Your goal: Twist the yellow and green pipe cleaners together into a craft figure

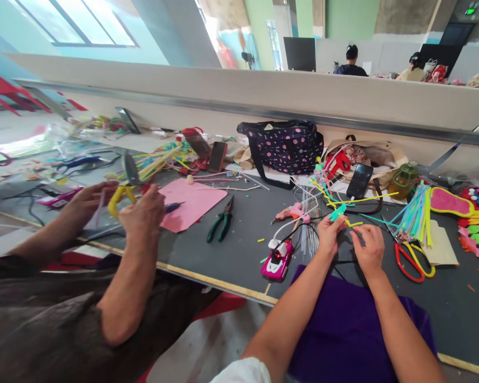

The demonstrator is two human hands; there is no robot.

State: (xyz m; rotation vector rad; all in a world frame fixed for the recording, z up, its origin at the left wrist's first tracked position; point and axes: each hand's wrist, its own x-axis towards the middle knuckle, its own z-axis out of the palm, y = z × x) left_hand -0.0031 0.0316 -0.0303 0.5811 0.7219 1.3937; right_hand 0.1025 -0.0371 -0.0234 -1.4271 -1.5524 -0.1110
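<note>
Purple cloth point(343, 324) is lying over the person's lap at the near edge of the desk point(239, 229), and both forearms are reaching out across it. Left hand point(330, 234) is pinching a small teal pipe-cleaner figure point(338, 211) between thumb and fingertips, holding it just above the dark desk surface. Right hand point(369, 250) is curled beside it, its fingertips closing on a thin yellow strand point(353, 223) that is trailing from the figure; the two hands are sitting near each other without touching.

Judging from the grip, the fuzzy wire could slip or untwist if the pull on the yellow strand is too sharp, and the loose ends could snag on the black cord point(303, 229) running just beside the left hand. A pink glue gun point(291, 214) is lying nearby, and its tip could burn a stray wrist if it is hot.

The figure is looking small and bristly, teal with short bent arms, with yellow stems fanning away behind it.

Farther out, red-and-yellow scissors point(413, 260) are resting to the right, a pink toy car point(277, 260) to the left, and green pliers point(220, 221) beyond. A co-worker's hands point(141, 213) are working yellow-handled scissors point(123, 186) at the far left. A polka-dot bag point(281, 146) is standing at the back.
</note>
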